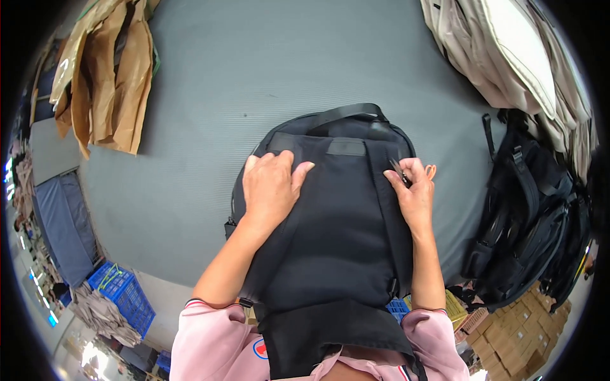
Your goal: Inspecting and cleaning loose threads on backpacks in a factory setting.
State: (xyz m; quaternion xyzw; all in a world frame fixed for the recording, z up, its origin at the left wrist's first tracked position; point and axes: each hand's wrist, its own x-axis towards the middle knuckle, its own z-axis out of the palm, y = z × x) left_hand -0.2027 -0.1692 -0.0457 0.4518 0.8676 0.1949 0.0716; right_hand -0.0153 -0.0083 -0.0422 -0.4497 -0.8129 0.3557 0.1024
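Observation:
A black backpack [337,222] lies in front of me with its back panel and shoulder straps facing up. Its top carry handle [346,114] points away from me. My left hand [270,187] is on the upper left part, with its fingers curled over the left shoulder strap and its thumb sticking out to the side. Beside the right strap [383,190], my right hand [414,190] is closed around a small pair of scissors with orange handles [431,172]. The blades [397,167] point up and left, blurred against the black cloth.
The backpack rests on a grey ribbed table [190,127]. Brown paper bags [111,82] sit at the far left, pale cloth bags [508,51] at the far right. More black backpacks [527,203] are piled along the right edge. Blue crates [121,292] and cardboard boxes [515,330] stand below.

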